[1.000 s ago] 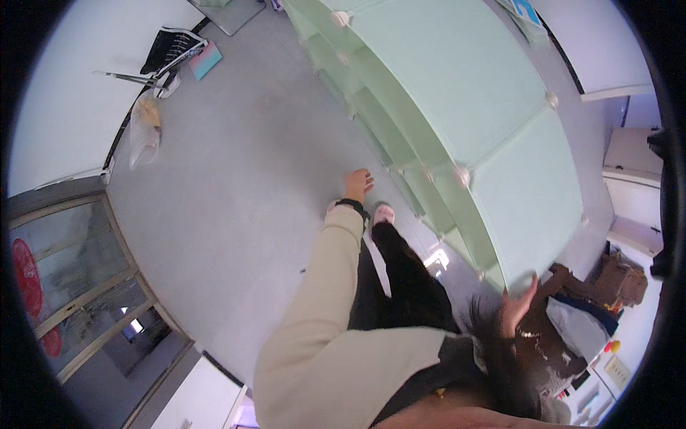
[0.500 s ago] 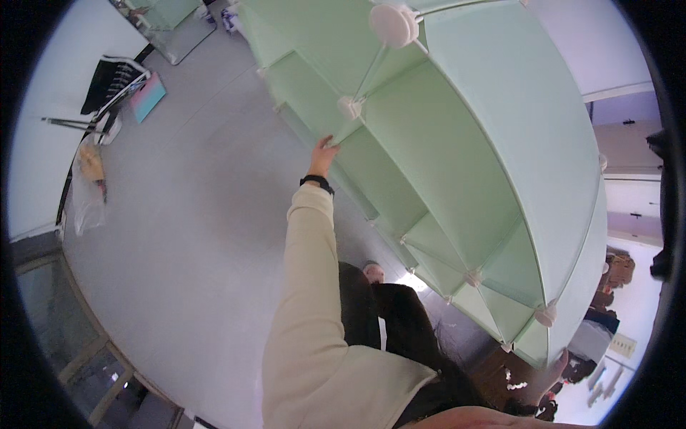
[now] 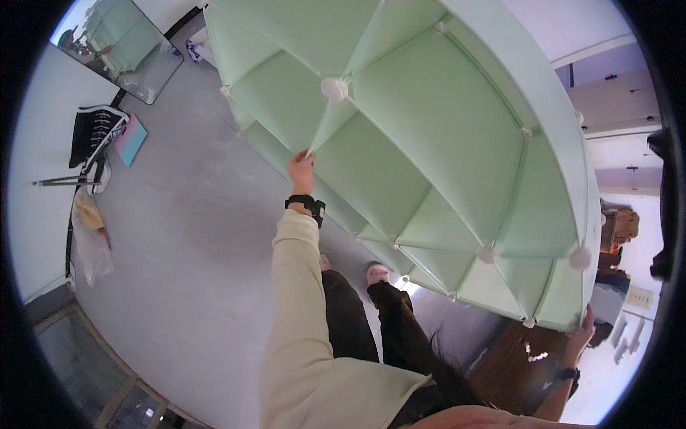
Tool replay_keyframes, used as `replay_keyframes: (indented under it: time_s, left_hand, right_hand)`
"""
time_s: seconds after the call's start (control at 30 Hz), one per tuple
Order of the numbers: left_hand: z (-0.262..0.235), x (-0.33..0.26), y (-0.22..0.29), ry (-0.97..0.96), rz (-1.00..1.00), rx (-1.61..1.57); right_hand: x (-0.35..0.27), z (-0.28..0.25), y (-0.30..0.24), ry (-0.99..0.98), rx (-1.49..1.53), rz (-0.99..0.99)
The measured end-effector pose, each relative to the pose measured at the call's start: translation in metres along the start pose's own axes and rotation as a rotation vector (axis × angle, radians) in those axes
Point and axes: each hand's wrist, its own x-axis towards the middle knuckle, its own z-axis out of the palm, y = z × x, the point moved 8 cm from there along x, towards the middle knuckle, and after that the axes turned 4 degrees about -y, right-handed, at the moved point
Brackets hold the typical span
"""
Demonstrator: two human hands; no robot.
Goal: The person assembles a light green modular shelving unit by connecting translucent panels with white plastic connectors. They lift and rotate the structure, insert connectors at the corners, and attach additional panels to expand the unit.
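Observation:
A large pale green cube shelf [image 3: 443, 154] fills the upper right, built of thin panels joined by round white connectors [image 3: 334, 89]. It stands slanted across the view with its open compartments facing me. My left hand [image 3: 302, 174] is closed on the front edge of a divider panel [image 3: 327, 129], below one connector. At the shelf's lower right end, my right hand [image 3: 582, 330] grips the outer panel's edge, fingers partly hidden. Both wrists wear black bands.
Against the left wall lie a black high-top sneaker [image 3: 96, 136], a pink and blue flat piece [image 3: 131, 141] and a clear plastic bag [image 3: 96, 250]. A mirror [image 3: 128, 53] leans at the back left. A brown surface [image 3: 511, 372] is near my right arm.
The shelf has turned and shifted, showing more of its compartments. My left hand has moved slightly left and down with it. My right hand and forearm have come further into view.

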Motion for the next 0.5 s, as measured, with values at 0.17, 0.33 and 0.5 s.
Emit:
replay_keyframes:
  time_s: [0.17,0.33,0.5]
  left_hand:
    - [0.019,-0.005,0.054,-0.077,0.061,0.16]
    - [0.04,-0.007,0.098,-0.106,0.255,0.712]
    - [0.04,-0.088,0.097,0.163,0.431,0.842]
  right_hand:
    - [0.054,-0.008,-0.032,-0.092,-0.024,-0.092]
    - [0.071,-0.005,-0.048,-0.108,-0.089,-0.135]
    - [0.07,-0.006,-0.059,-0.104,-0.19,-0.124]
